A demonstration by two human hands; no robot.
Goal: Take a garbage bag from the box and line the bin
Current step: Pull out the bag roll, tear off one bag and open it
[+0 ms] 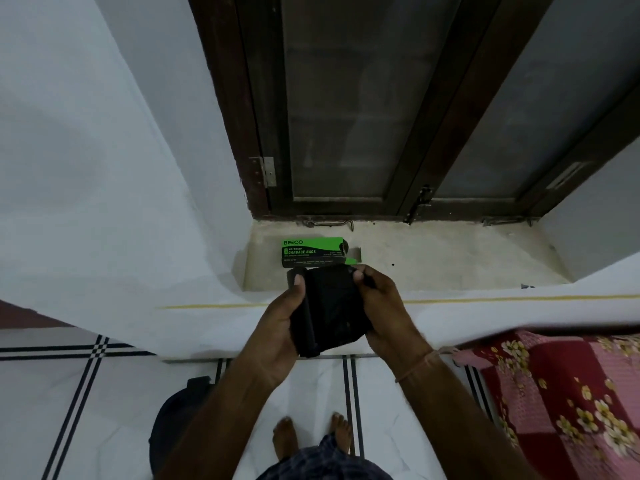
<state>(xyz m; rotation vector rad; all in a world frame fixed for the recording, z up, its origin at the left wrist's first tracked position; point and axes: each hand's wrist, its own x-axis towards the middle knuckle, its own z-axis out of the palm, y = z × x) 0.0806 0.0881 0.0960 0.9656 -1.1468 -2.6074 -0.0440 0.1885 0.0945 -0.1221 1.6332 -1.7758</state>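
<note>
Both hands, left [282, 315] and right [379, 308], grasp a black garbage-bag roll [329, 310] at frame centre, below the green box [313, 251] on the sill [433, 258].

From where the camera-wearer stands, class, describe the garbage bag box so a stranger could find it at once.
Start at the dark wooden window frame and drop to the pale stone sill below it. Near the sill's left end lies the garbage bag box, just beyond the two hands. It is the only bright green thing there, with "GARBAGE BAGS" printed on a black panel.
</note>
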